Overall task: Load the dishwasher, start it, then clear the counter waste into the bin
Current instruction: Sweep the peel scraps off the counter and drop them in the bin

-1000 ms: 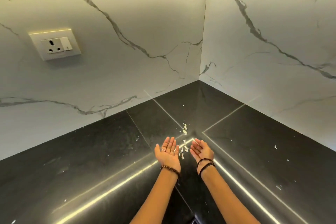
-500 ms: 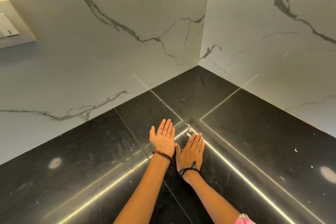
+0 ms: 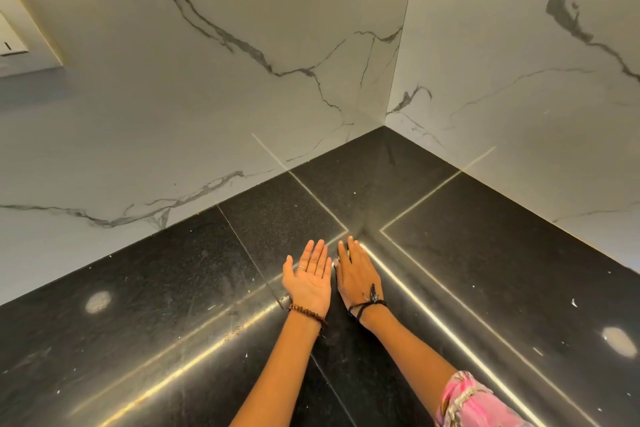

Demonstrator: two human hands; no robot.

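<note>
Black counter (image 3: 502,288): I see stray white flecks near and right. Left hand (image 3: 309,276): palm up, fingers straight and together, cupped beside the right. Right hand (image 3: 358,272): now palm down, fingers together, covering the pale waste scraps (image 3: 335,264) that lay exposed between both palms a second ago. I judge sweeping underway; bin unseen.

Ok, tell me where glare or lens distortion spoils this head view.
Head view: bright strip-light reflections streak the black counter, one running beside the right hand; two round glare spots sit on it left and right; the wide angle bows the marble walls; the left hand stays sharp.
</note>
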